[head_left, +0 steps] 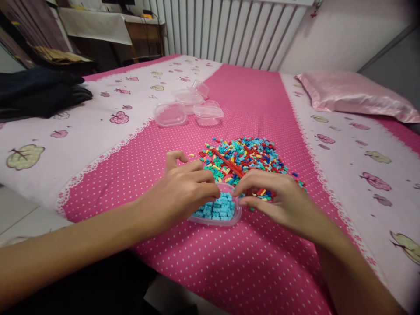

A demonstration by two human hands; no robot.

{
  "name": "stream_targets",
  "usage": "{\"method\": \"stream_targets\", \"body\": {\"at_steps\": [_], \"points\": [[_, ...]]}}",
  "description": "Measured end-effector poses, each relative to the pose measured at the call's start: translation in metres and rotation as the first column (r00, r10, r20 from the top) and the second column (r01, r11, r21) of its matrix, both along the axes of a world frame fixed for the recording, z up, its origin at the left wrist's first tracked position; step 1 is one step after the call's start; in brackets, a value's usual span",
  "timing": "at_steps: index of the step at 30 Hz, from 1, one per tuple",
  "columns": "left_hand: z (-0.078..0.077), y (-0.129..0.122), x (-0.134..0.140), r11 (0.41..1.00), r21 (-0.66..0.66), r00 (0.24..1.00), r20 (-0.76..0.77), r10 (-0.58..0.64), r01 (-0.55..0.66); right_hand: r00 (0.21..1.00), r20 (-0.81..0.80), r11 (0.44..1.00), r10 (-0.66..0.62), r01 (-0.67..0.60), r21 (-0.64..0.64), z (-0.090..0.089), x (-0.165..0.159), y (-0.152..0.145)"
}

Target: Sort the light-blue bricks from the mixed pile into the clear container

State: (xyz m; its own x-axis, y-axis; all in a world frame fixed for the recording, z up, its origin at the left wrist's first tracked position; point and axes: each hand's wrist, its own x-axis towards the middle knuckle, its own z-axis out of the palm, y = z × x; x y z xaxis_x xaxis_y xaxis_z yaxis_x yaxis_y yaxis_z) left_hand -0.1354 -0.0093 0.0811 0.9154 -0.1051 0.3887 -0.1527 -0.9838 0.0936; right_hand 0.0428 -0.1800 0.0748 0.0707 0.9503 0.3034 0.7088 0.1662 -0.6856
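A clear plastic box (236,216) filled with light-blue toy building bricks (218,209) sits on the pink bedspread in front of me. My left hand (190,186) reaches over its left side, fingers bent down onto the bricks. Its fingertips are partly hidden, so anything between them does not show. At the right rim of the box, the thumb and forefinger of my right hand (275,197) pinch close together. Just beyond both hands lies a loose pile of mixed coloured bricks (259,153), with long red pieces (228,162) across it.
Several clear plastic boxes and lids (170,114) lie farther back on the bedspread (249,105). A pink pillow (354,94) rests at the right, dark clothing (39,92) at the left. Behind the bed stand a white radiator (226,33) and a desk (144,37).
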Motion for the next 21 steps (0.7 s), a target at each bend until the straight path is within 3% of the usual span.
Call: {"method": "stream_targets", "body": {"at_steps": [3, 6, 15, 21], "points": [[-0.001, -0.003, -0.001, 0.999, -0.036, 1.0, 0.017, -0.003, 0.003, 0.981, -0.171, 0.995, -0.094, 0.099, 0.024, -0.002, -0.005, 0.003], [-0.003, -0.006, -0.002, 0.997, -0.069, 0.999, 0.04, -0.015, 0.017, 0.966, -0.244, 0.996, -0.084, 0.085, -0.006, -0.009, -0.014, 0.007], [-0.005, -0.004, -0.002, 0.986, -0.165, 0.999, 0.021, 0.038, -0.034, 0.984, -0.17, 0.994, -0.042, 0.058, 0.09, -0.012, -0.019, 0.009], [-0.007, -0.005, -0.004, 0.986, -0.157, 0.998, 0.03, 0.055, -0.049, 0.968, -0.235, 0.988, -0.087, 0.114, 0.103, -0.014, -0.024, 0.012]]}}
